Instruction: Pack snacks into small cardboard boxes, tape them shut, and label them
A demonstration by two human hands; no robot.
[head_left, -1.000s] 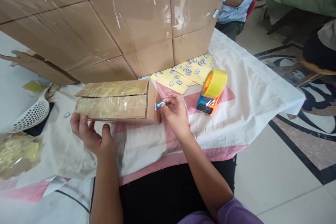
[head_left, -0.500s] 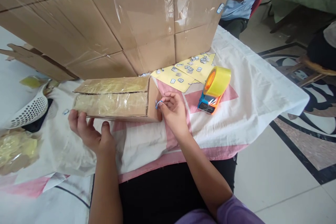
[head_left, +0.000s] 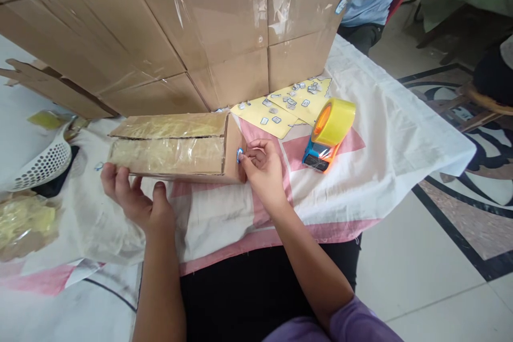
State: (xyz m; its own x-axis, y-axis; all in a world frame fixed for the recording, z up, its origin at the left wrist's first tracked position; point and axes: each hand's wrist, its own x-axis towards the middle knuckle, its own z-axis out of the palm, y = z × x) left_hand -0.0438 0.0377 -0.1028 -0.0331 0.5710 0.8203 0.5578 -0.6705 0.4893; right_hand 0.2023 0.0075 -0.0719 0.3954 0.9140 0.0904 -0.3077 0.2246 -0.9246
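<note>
On the cloth in front of me lies a long cardboard box point(head_left: 168, 157) with clear, yellowish tape over its top flaps. A small white sticker with a blue border point(head_left: 239, 155) is against its right end. My right hand point(head_left: 262, 168) has thumb and fingers closed at this sticker, with the thumb on its edge and the other fingers curled. At the front left corner of the box is my left hand point(head_left: 138, 200), its fingers touching the edge and its thumb held apart. Right of the box stands a blue and orange tape dispenser point(head_left: 316, 156) with a yellow tape roll point(head_left: 336, 122).
Large taped cartons point(head_left: 224, 26) form a wall behind the box. Yellow sheets point(head_left: 280, 109) carry several small stickers. At left are a white perforated basket point(head_left: 44, 165) and crumpled tape point(head_left: 28, 222). A person in a light blue shirt point(head_left: 368, 5) sits behind the cartons.
The sticker, earlier curled at my right fingertips, now lies flatter against the box end under my thumb. My left hand stays at the corner. The view has shifted slightly.
</note>
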